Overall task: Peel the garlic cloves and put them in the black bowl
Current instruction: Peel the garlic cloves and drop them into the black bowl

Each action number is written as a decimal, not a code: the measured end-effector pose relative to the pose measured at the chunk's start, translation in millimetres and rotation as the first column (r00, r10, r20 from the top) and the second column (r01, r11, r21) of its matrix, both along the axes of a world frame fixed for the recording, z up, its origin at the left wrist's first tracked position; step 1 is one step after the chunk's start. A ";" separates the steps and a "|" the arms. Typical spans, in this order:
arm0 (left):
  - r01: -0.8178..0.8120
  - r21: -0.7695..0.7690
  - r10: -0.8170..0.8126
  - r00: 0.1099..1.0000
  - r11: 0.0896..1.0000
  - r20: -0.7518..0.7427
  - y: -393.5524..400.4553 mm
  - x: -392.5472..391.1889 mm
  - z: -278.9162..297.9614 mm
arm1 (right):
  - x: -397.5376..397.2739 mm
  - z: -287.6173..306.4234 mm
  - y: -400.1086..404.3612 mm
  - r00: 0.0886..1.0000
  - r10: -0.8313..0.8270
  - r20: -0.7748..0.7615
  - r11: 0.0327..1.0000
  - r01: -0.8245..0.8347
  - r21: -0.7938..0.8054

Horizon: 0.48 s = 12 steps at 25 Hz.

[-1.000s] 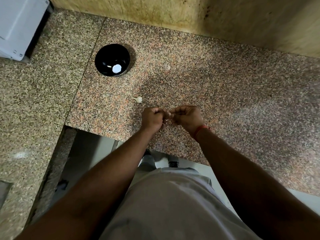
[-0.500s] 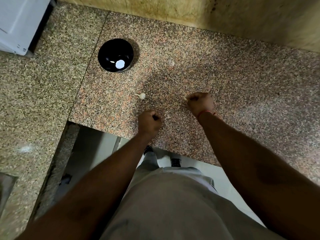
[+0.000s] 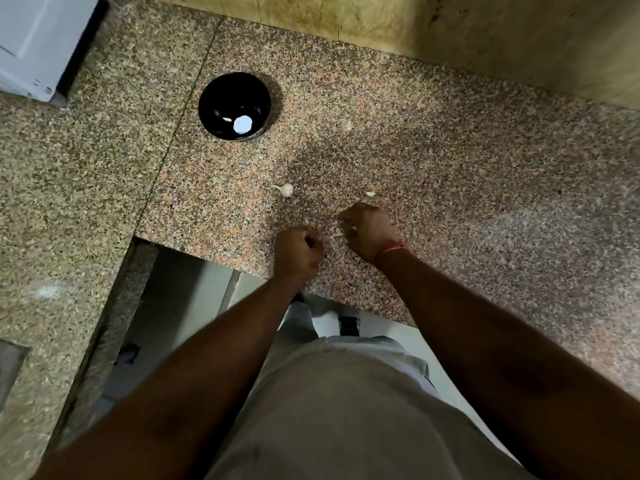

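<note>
Granite countertop (image 3: 450,174) carries the black bowl (image 3: 221,95) at far left (one pale clove visible inside) and a garlic piece (image 3: 286,189) just ahead of both hands. Left hand (image 3: 298,251) is fisted, contents not discernible. Right hand (image 3: 369,228) has curled fingers over skin scraps (image 3: 335,233); grip cannot be determined.

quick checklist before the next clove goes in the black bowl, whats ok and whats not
1. black bowl upright and open on the counter: ok
2. Path to bowl unobstructed: ok
3. Clove held in left hand: cannot tell, fist closed
4. Right hand free: cannot tell, fingers curled over peel scraps
5. Garlic piece on counter peeled: not ok, stem and skin on
6. Small piece identified: cannot tell
</note>
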State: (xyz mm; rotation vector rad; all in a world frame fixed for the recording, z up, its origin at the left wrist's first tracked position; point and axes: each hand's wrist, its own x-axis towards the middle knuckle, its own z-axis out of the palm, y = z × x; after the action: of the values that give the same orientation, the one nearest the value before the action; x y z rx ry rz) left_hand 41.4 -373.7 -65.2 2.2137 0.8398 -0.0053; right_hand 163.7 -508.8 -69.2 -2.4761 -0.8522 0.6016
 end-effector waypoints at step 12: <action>-0.021 0.032 0.022 0.999 0.999 -0.026 -1.2 -16.8 -13.7 | -15.3 -6.3 4.3 0.981 0.182 0.065 0.976 -0.172 -0.133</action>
State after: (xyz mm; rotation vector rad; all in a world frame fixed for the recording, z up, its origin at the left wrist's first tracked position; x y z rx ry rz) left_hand 24.6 -374.9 -78.9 2.2381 0.8840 -0.0106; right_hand 148.4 -504.5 -75.4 -2.5694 -1.1064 0.6424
